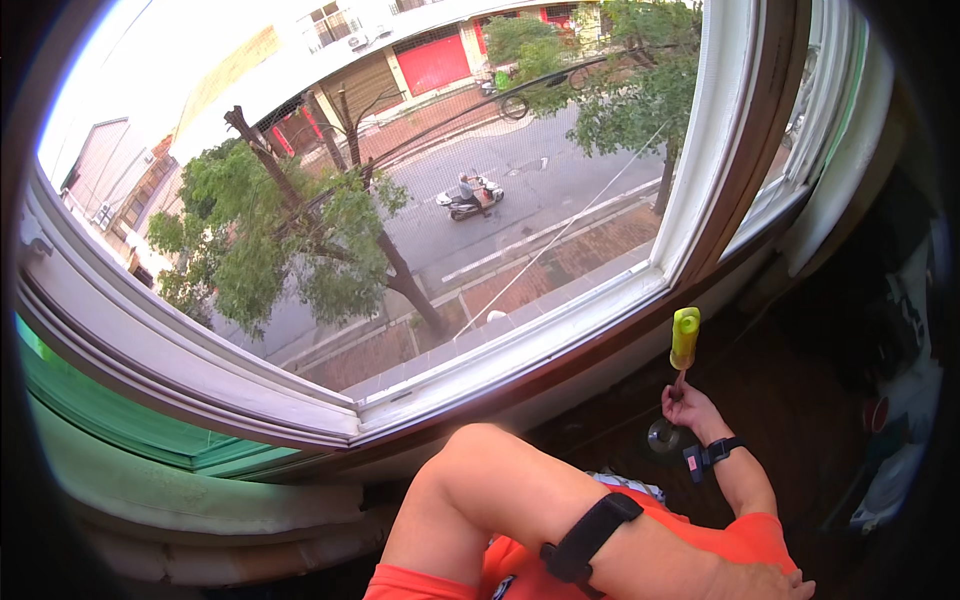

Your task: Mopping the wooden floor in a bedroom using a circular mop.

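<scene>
In my right hand (686, 409) is a thin stick with a rounded yellow-green head (684, 337), shaped like an ice pop; it stands upright above the fingers, right of the window corner. A black band with a small box (705, 456) is around that wrist. My left arm folds across my body, its elbow near the sill and a wide black strap (592, 536) around the forearm. My left hand (761, 581) lies against the orange shirt (761, 536) by my right upper arm. The bottom edge of the picture cuts it off, and its palm is hidden.
A white window frame (510, 373) with a screen stands before me, above a brown wooden ledge (555, 382). Outside are a tree (300, 247), a road (540, 180) and a person on a scooter (471, 199). A round, clear object (664, 436) shows below my right hand.
</scene>
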The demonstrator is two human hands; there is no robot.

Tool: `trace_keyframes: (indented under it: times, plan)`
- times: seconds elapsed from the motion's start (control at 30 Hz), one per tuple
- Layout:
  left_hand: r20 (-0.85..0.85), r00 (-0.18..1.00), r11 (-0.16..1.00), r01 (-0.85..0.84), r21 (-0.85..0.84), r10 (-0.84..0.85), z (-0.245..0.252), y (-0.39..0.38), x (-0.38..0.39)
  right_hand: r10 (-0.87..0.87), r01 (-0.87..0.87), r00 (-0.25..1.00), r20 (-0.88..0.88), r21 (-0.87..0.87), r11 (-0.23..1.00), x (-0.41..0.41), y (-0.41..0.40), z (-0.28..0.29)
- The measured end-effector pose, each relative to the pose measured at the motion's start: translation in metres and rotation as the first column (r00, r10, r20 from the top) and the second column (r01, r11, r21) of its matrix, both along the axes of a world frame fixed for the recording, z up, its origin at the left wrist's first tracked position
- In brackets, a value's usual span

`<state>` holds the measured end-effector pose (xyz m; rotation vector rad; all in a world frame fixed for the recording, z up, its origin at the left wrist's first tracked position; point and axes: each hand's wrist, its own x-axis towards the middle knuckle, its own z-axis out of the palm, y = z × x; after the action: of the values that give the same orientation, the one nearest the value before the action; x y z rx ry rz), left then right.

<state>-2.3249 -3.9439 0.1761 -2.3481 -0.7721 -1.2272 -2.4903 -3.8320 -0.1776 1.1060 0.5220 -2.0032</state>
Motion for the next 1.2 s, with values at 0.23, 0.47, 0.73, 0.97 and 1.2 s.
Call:
trace_keyframes:
  times: [0.23,0.47,0.73,0.97,1.2]
  plan:
    - [0.114,0.801,0.805,-0.593,0.019,0.587,-0.027,0.001,0.028,-0.028,0.029,0.999,-0.035,0.032,0.999,-0.003,0.008,0.01]
    - [0.232,0.93,0.943,-0.231,-0.24,0.287,-0.018,0.003,0.029,-0.022,0.019,0.997,-0.079,-0.037,0.999,-0.006,0.024,0.001]
    - [0.238,0.964,0.927,-0.024,-0.374,0.121,-0.02,0.038,0.035,-0.073,0.065,0.994,-0.085,-0.094,0.993,-0.013,0.041,0.005]
    - [0.256,0.966,0.907,0.07,-0.416,0.042,-0.019,0.063,0.041,-0.091,0.087,0.994,-0.065,-0.059,0.994,-0.02,0.048,0.014]
    - [0.283,0.959,0.916,0.096,-0.39,0.02,-0.021,0.076,0.042,-0.075,0.074,0.996,-0.048,-0.005,0.997,-0.019,0.051,0.021]
